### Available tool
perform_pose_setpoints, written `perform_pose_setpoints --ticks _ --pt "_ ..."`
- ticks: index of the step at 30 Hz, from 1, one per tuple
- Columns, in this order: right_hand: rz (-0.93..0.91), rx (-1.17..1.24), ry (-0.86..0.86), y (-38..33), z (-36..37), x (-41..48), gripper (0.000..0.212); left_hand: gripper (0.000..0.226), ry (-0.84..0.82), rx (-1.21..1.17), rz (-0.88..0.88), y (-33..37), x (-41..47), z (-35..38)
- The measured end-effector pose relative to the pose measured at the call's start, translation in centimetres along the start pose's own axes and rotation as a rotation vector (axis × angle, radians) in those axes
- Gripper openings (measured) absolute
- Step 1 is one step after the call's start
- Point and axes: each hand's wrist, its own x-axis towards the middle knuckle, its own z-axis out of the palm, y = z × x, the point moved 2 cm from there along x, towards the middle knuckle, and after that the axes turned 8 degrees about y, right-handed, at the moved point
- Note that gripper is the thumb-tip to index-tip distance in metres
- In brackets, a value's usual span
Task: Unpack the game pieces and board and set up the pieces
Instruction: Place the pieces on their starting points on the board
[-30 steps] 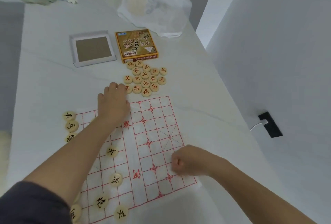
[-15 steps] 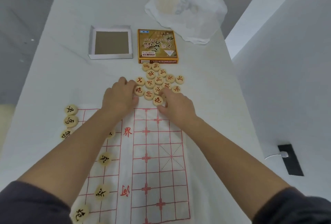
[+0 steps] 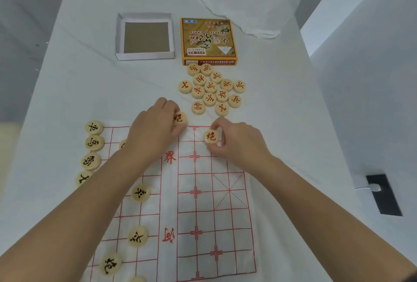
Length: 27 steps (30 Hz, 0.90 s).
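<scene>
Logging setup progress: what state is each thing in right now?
Left hand: grip on a red-marked piece.
Right hand: grip on another red piece.
Board sheet: unfolded flat.
Box tray: open, empty.
Box lid: beside tray.
Red pile: off board.
</scene>
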Motion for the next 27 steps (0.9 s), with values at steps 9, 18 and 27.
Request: perform_pose_setpoints --ticks 9,18,27 --pt "0.118 0.167 0.037 0.2 -0.7 -4.6 0.036 0.040 -0.167 -0.040 0.218 4.0 -9.7 -0.1" --pt "0.173 0.254 -0.004 1.1 0.7 -11.8 0.024 0.036 -0.355 -0.105 0.452 7.4 -16.7 0.7" --pt "0.180 0.263 -0.026 1.4 0.8 -13.6 0.024 0.041 -0.400 -0.083 0.412 8.7 -18.5 1.5"
